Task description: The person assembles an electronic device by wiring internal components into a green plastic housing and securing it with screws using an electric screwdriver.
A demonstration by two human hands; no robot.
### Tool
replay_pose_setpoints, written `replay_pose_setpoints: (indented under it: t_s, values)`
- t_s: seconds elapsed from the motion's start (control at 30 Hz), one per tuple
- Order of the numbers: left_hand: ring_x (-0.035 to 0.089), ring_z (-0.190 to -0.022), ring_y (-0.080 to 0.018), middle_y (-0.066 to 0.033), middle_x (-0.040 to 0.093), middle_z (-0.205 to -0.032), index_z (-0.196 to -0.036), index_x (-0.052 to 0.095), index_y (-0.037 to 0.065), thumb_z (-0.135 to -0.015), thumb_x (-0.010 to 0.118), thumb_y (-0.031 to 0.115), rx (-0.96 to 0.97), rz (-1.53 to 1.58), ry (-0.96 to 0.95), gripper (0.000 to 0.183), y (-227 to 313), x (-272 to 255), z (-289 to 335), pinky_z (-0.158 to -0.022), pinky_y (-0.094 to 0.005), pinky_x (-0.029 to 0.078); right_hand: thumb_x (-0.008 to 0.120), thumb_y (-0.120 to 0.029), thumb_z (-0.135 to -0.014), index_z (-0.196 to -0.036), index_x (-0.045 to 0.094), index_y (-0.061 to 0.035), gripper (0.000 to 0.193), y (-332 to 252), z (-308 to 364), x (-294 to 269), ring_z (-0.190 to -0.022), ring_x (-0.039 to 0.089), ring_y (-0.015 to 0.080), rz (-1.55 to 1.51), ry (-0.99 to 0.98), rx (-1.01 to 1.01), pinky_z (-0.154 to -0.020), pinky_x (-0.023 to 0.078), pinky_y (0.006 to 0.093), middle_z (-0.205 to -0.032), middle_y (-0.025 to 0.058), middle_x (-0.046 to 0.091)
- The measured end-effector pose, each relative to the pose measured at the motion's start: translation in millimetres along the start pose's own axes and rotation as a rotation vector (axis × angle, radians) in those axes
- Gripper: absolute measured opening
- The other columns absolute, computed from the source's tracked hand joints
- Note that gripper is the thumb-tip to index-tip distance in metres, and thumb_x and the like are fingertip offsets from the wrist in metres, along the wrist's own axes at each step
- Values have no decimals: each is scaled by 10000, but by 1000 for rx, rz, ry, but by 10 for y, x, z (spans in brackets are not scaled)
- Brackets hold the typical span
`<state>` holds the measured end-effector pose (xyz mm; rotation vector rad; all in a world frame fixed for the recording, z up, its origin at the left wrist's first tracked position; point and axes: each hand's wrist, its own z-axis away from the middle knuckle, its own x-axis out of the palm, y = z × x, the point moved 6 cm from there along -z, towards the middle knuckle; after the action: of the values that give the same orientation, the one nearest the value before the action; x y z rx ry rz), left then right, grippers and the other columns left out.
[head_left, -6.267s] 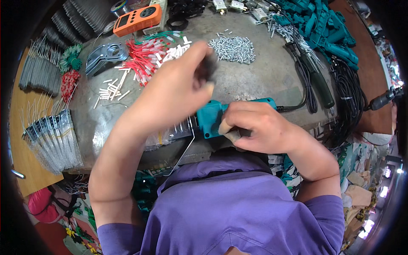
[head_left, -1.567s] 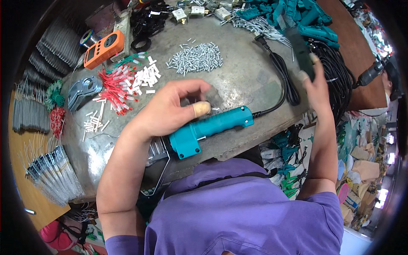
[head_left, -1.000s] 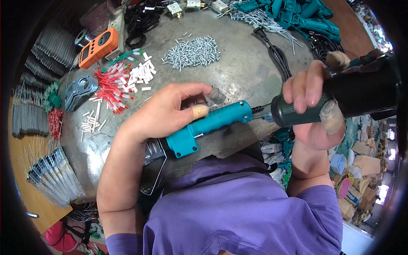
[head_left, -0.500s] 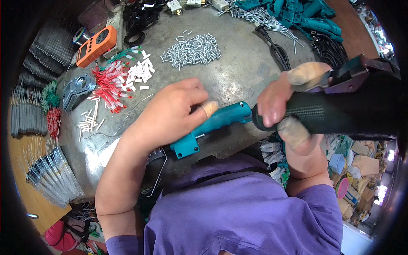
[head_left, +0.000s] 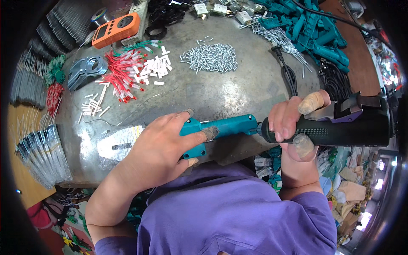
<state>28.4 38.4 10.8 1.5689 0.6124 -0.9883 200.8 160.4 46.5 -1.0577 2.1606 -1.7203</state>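
My left hand (head_left: pixel 163 138) grips the wide left end of a teal plastic tool housing (head_left: pixel 231 126), with wrapped fingertips on both sides of it. A long screw lies against the housing near my fingers. My right hand (head_left: pixel 293 123) is closed round a black power screwdriver (head_left: pixel 352 129), thumb on top near its metal lever. The screwdriver's nose points left at the housing's right end; its bit meets the housing there, though the exact contact is too small to make out.
A pile of short screws (head_left: pixel 210 57) lies mid-table, with red-tipped wires (head_left: pixel 123 76) and white sleeves (head_left: pixel 157 68) to its left. At the back stand an orange meter (head_left: pixel 116 30), long screws (head_left: pixel 282 40) and teal housings (head_left: pixel 316 29). A coiled black cord (head_left: pixel 289 74) lies to the right.
My left hand has moved down onto the housing's left end and taken hold there. The housing now lies more level. The screwdriver has shifted slightly, and the whole view has turned a little.
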Motion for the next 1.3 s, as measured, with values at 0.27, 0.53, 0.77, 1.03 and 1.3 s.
replay_pose_setpoints:
  t_s: [0.27,0.53,0.77,1.03,1.3]
  values:
    - [554,-1096,-391,-230,514,-1251,-1234,601,187,-690,790,188,-36,-41,-24,575,11,37,-23,-944,-448,468,841,-313,-766,-1083,423,-100,566,-7,-24,-84,-601,551,134,-57,-148,-42,-562,451,287,-673,24,555]
    - [548,-1114,-415,-235,512,-1265,-1209,617,165,-668,779,178,-40,-27,-11,566,-5,42,-15,-954,-463,458,748,-342,-825,-1159,432,-69,535,-144,-143,-37,-533,523,139,99,-137,-113,-540,438,312,-679,12,515]
    - [541,-1129,-423,-245,508,-1273,-1173,619,156,-660,787,167,-55,-11,-30,540,14,33,-32,-955,-472,454,667,-293,-865,-1250,428,-68,507,-218,-287,-94,-587,495,122,77,-173,-229,-606,404,292,-754,12,497]
    - [553,-1102,-409,-235,516,-1270,-1183,629,168,-663,794,178,-49,-10,-14,545,15,20,-38,-936,-468,466,758,-236,-832,-1134,426,-47,486,-20,-282,-138,-559,525,172,-96,-87,-167,-540,448,304,-709,73,542]
    - [561,-1102,-391,-232,520,-1264,-1192,648,175,-647,803,176,-53,-14,-2,567,28,14,-54,-934,-462,472,804,-249,-805,-1055,422,-49,498,9,-282,-48,-549,534,166,-26,-130,-151,-521,462,295,-689,72,556]
